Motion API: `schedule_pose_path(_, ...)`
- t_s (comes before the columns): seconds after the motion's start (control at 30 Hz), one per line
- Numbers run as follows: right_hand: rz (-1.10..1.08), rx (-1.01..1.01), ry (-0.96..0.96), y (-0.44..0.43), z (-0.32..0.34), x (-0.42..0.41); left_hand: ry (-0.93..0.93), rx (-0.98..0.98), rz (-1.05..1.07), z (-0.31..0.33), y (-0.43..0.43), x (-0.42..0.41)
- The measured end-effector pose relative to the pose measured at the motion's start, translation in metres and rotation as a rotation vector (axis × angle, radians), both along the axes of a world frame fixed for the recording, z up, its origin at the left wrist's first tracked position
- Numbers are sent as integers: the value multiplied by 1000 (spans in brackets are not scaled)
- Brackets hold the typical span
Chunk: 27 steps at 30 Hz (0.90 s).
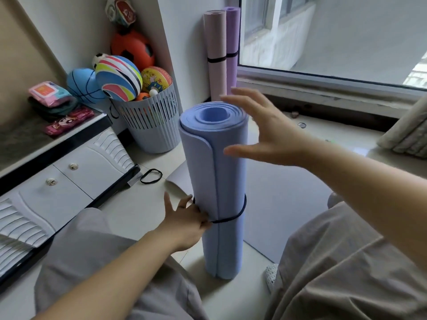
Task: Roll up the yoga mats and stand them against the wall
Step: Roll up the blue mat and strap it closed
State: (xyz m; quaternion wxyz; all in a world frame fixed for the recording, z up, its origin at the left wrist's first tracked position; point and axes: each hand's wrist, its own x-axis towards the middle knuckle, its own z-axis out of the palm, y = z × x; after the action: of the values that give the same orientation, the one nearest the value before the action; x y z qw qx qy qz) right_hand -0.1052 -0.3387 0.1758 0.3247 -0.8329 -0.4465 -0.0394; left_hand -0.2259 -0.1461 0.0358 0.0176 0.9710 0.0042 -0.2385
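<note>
While a rolled blue mat [227,181] stands upright on the floor [231,299] between a kneeling person's legs, the left hand [184,221] pinches the black band [240,212] circling its lower part; the right hand [265,130] hovers beside its top, fingers spread. A pink mat [216,42] and a purple mat [232,33] stand rolled in the corner by the window [335,31].

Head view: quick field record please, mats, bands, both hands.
blue mat: rolled, upright on floor
band: around blue mat's lower part
left hand: pinches band at mat's left side
right hand: open, by mat's top; contact unclear
pink mat, purple mat: rolled, banded, standing against wall
spare band: on floor, by cabinet
</note>
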Motion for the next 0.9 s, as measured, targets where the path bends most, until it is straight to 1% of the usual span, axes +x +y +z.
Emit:
schedule_pose_path(0.03, 36, -130, -32, 10, 5, 3, 6, -1, -17, 0, -1, 0)
schedule_pose_path(0.07, 55, -216, -70, 19, 7, 5, 6, -4, -24, 0, -2, 0)
schedule_pose_path(0.1, 56, -260, -100, 26, 9, 7, 0, -12, -20, 2, -1, 0)
schedule_pose_path(0.27, 1, -278, -143, 30, 8, 7, -6, -66, 9, 16, 9, -8)
schedule_pose_path(0.3, -23, -282, -139, 28, 6, 7, -34, -97, 24, 19, 11, -12)
schedule_pose_path(0.33, -51, -271, -130, 26, 4, 7, -91, -165, 69, 25, 12, -14)
schedule_pose_path(0.37, -83, -252, -118, 23, 4, 7, -186, -273, 145, 34, 13, -13)
schedule_pose_path(0.43, -138, -243, -102, 21, 4, 5, -364, -597, 382, 64, 10, -6)
schedule_pose_path(0.47, -163, -259, -112, 22, 5, 1, -395, -773, 505, 82, 7, -1)
schedule_pose_path(0.5, -186, -287, -139, 25, 7, -5, -386, -936, 615, 100, 3, 4)
schedule_pose_path(0.53, -199, -326, -188, 28, 9, -13, -340, -1056, 692, 115, 0, 9)
schedule_pose_path(0.57, -196, -374, -238, 31, 12, -20, -268, -1123, 737, 129, -4, 14)
schedule_pose_path(0.63, -117, -425, -275, 27, 21, -31, -175, -1102, 732, 146, -8, 16)
schedule_pose_path(0.73, 81, -354, -49, 3, 48, -30, -180, -1089, 733, 155, -1, 14)
schedule_pose_path(0.77, 122, -377, -41, -5, 54, -27, -162, -1098, 736, 156, 3, 14)
schedule_pose_path(0.83, 130, -547, -173, -15, 53, -20, -125, -1093, 695, 158, 8, 15)
schedule_pose_path(0.9, 132, -633, -232, -13, 44, -19, -129, -1076, 648, 164, 6, 16)
